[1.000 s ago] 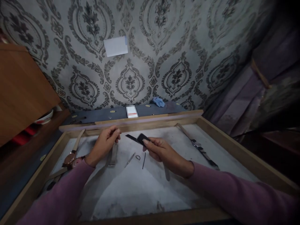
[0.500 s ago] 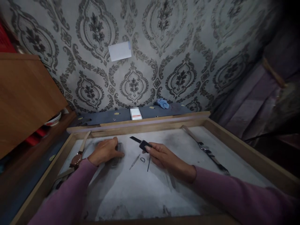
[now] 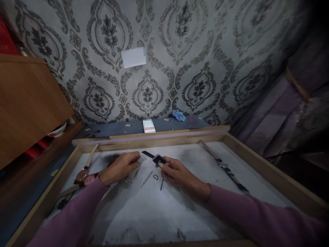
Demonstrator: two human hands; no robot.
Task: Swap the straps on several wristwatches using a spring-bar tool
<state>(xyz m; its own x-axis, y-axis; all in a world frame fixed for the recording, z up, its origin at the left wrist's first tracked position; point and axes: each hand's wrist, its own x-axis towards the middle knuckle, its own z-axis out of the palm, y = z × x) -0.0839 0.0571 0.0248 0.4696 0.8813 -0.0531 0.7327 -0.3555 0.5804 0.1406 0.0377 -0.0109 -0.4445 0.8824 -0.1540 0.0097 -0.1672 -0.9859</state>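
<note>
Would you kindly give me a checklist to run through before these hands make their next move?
1. Right hand gripping the black watch: ok.
2. Left hand gripping anything: cannot tell, too blurred around it.
3. Thin tool lying free in the tray: ok.
4. Dark loop untouched: ok, beside the tool.
5. Pink watch clear of the left sleeve: cannot tell, very close in view.

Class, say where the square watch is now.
In the head view, the square watch is in the right hand, just below the picture's middle, above the black loop.
</note>
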